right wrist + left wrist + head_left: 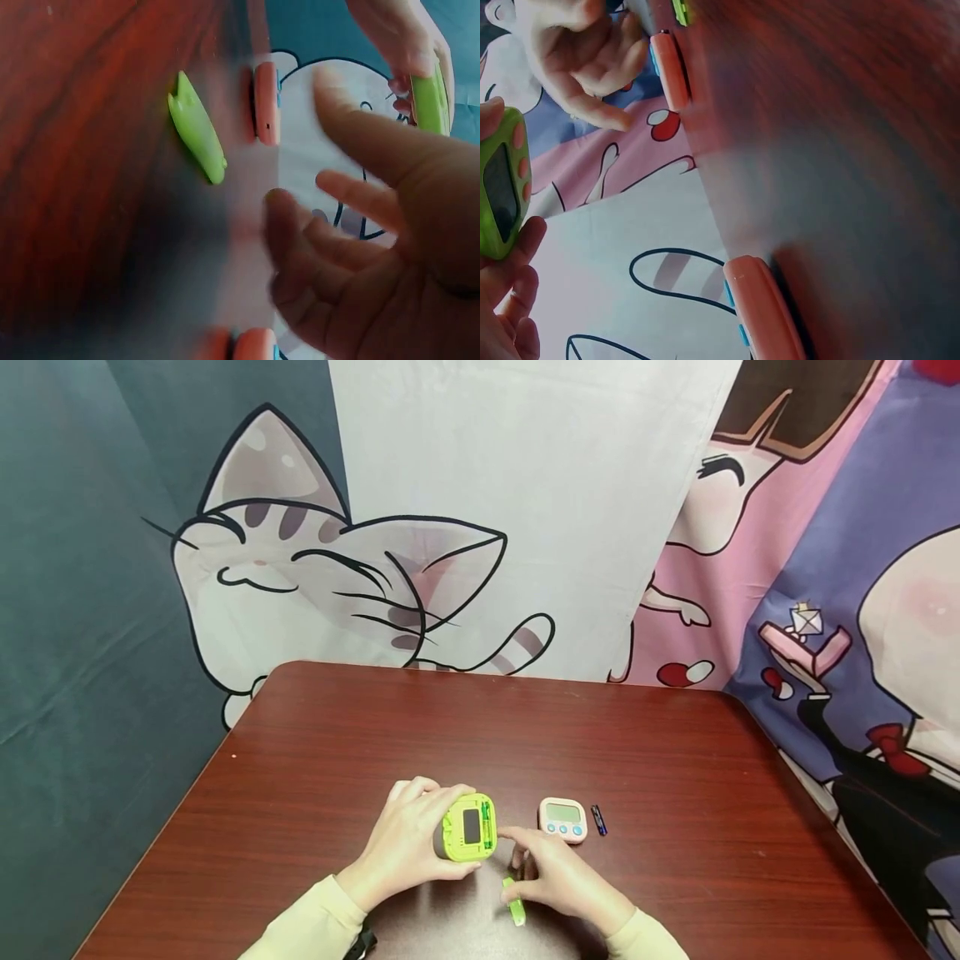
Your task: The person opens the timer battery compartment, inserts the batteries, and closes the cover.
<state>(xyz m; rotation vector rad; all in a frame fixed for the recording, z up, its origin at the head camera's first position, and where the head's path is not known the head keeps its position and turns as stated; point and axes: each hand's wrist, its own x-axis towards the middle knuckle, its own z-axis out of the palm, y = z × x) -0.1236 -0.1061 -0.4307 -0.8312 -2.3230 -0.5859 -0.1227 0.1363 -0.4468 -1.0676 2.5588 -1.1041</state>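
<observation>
My left hand grips a lime-green digital timer by its edges, fingers on top and thumb below. Its back faces the head camera, with the battery compartment uncovered; the left wrist view shows its screen and orange buttons. My right hand holds nothing, its fingers spread and loosely bent, index fingertip near the green timer's right edge. Below it on the table lies a slim green battery cover, partly overlapped by the thumb in the head view.
A pale pink timer with blue buttons lies right of centre, a dark battery beside it. The left wrist view shows another pinkish timer, hidden in the head view. A printed curtain hangs behind the brown table.
</observation>
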